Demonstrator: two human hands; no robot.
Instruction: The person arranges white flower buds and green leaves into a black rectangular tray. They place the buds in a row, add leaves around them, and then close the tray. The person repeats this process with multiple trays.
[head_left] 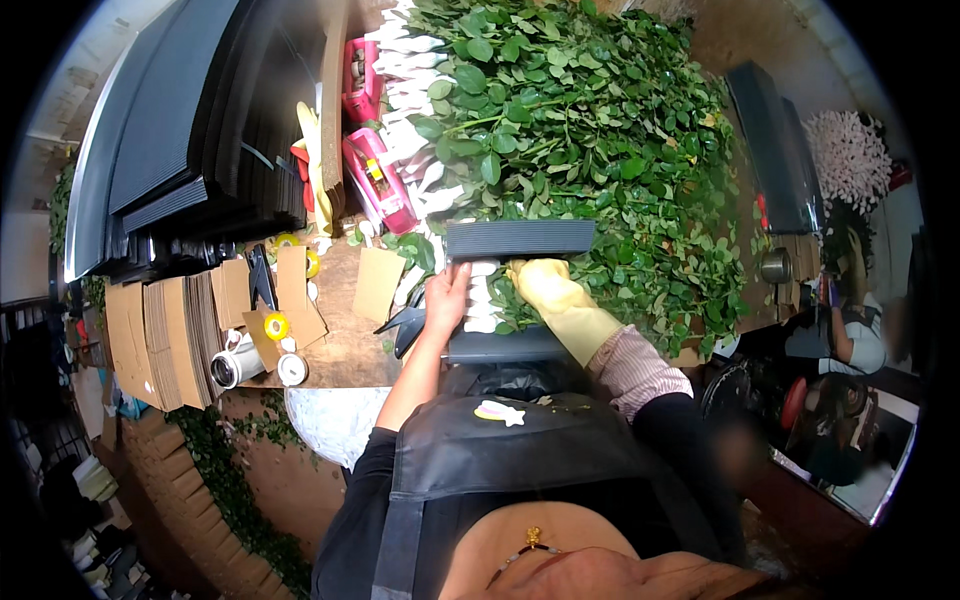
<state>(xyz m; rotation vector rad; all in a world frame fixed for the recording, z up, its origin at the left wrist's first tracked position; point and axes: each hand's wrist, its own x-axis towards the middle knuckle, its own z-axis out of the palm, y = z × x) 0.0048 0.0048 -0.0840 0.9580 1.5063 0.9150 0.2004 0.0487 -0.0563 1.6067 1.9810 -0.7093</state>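
A black corrugated sheet (520, 238) stands raised over the table, its ribbed face toward me. My bare left hand (447, 296) has its fingers closed at the sheet's lower left edge. In a yellow glove, my right hand (543, 284) rests just below the sheet's right half, over leafy stems; its fingertips are partly hidden. Between my hands lies a short row of white-sleeved flower heads (482, 298). Nearest my apron is another dark panel (505, 345). Beyond the sheet, a big heap of green leafy stems (590, 120) has white-sleeved heads (410, 75) along its left side.
Pink tape dispensers (382, 180) stand left of the heap. Black-handled scissors (403, 325), a cardboard piece (379, 284), yellow tape rolls (276, 326) and a white cup (237, 362) lie on the wooden table (345, 350). Stacked black sheets (190, 120) fill the far left. A person (850, 335) is at right.
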